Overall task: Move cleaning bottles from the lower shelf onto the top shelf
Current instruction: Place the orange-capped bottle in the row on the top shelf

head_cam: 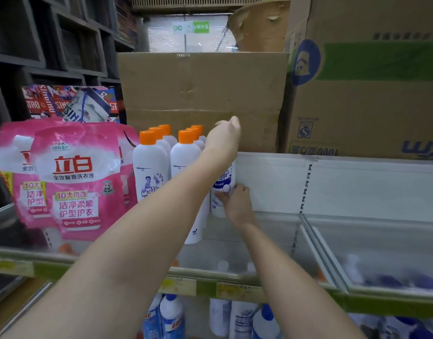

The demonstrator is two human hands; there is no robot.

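White plastic cleaning bottle [221, 189] upright on our top shelf [271, 182], beside 2 rows of orange-capped white bottles [171, 152], our left hand [225, 140] curled over its top, our right hand [236, 204] gripping its lower body, pink detergent pouches [73, 177] further left.

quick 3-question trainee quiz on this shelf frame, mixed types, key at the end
1. True or false: both hands are on one white bottle.
2. What colour are the caps of the bottles standing in rows beside it?
3. What lies left of those rows: A) pink pouches B) cardboard boxes C) blue bottles

Key
1. True: the left hand is over its top, the right hand grips its lower body.
2. Orange.
3. A.
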